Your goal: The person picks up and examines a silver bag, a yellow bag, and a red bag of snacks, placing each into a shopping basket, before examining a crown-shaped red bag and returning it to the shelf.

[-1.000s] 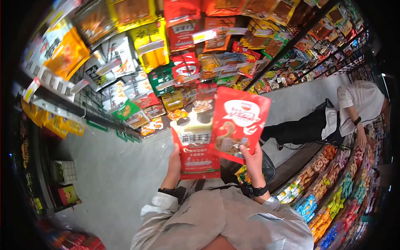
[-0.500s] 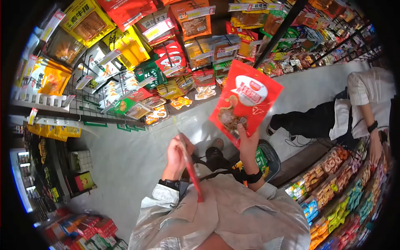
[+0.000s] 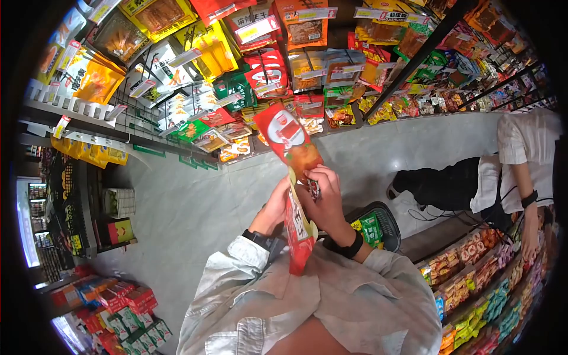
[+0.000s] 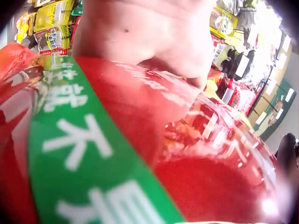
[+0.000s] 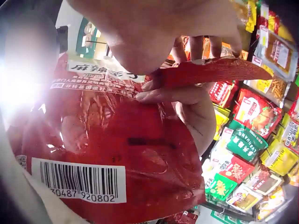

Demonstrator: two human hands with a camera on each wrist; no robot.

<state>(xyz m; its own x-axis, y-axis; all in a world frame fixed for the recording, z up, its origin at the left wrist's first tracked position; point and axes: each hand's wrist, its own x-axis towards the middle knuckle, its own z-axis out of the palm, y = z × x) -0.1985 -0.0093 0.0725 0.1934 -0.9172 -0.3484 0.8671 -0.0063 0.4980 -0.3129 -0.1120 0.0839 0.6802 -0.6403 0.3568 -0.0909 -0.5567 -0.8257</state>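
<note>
Two red snack packets meet in front of my torso in the head view. My left hand [image 3: 272, 207] grips the packet with a pale gold top [image 3: 298, 228], turned nearly edge-on. My right hand [image 3: 329, 202] holds the other packet, marked with a white oval [image 3: 287, 131], its upper part rising beyond both hands. In the right wrist view, the gold-topped packet's barcode [image 5: 79, 181] faces the camera, and left-hand fingers [image 5: 198, 114] press its side. A green band [image 4: 77, 135] crosses the near packet in the left wrist view, below the left hand [image 4: 145, 35].
Hanging snack packets fill the rack [image 3: 260, 71] ahead. A dark shopping basket [image 3: 389, 228] with a green packet [image 3: 371, 229] stands on the floor at my right. Beyond it, another person [image 3: 528, 160] reaches towards a candy shelf [image 3: 467, 278]. Stacked boxes [image 3: 133, 313] are at lower left.
The gold-topped packet faced the camera, then turned edge-on. The right hand has come left with the white-oval packet, and both hands and packets are now close together.
</note>
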